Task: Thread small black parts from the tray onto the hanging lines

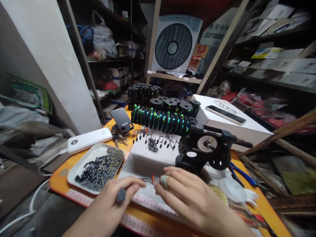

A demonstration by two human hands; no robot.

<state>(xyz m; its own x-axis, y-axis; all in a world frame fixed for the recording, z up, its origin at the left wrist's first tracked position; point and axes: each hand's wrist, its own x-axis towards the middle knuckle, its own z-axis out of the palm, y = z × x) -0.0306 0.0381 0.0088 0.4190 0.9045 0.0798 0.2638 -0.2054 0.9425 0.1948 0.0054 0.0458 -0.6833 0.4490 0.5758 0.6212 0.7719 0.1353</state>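
My left hand (112, 197) is closed, with a small dark grey bundle (120, 195) poking out between its curled fingers. Its thumb and forefinger come together over the front of a white box (138, 164). Just beyond those fingertips is a short orange-red beaded piece (152, 178) with thin strands. My right hand (187, 194), a greenish wrap (163, 181) round one finger, is closed beside that piece; what its fingertips pinch is hidden. Above both hands, a black ribbed roller (160, 120) wound with green and blue line sits on a black winding stand (204, 148). Small dark pieces hang below it.
To the left lie a tray (71, 176) of small grey and black parts, a white power bank (90, 141), keys (119, 138) and a phone holder (122, 120). Several black spools (170, 103) stand behind. At right are a phone (225, 114) on a white box and blue-handled pliers (243, 174).
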